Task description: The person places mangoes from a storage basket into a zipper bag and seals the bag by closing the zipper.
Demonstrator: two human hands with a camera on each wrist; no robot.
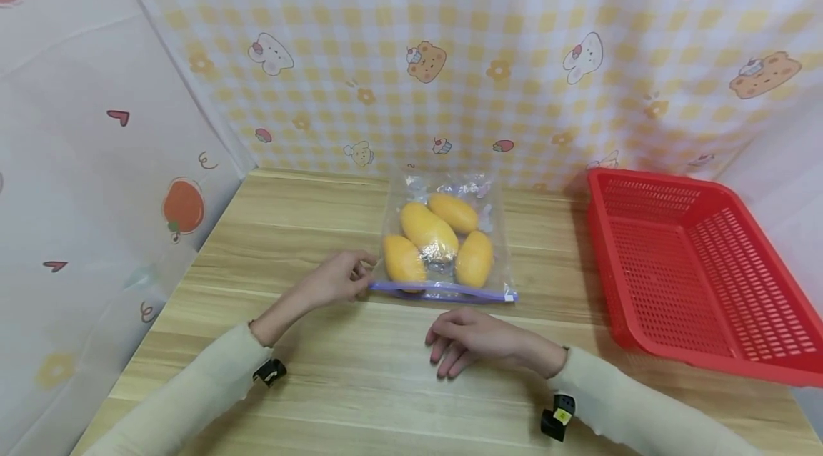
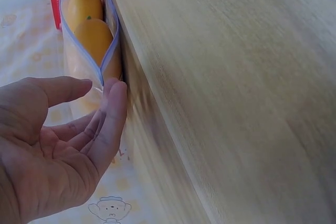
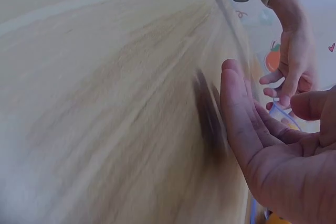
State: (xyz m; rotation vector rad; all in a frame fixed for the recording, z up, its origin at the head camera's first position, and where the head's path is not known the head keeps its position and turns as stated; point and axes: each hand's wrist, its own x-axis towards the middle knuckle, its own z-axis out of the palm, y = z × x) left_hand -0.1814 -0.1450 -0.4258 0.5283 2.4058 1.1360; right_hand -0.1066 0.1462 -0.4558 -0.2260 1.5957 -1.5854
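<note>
A clear zip bag with a purple zip edge lies on the table, holding several yellow mangoes. In the left wrist view the mouth of the bag gapes, and two mangoes show inside. My left hand is at the bag's left front corner, thumb and fingers apart on either side of it; whether the fingertips touch the plastic, I cannot tell. My right hand hovers low over the table in front of the bag, fingers loosely bent and holding nothing. It appears large in the right wrist view.
A red plastic basket stands on the right side of the wooden table. Behind the table hangs a yellow checked cloth with cartoon prints. A white printed sheet borders the left side.
</note>
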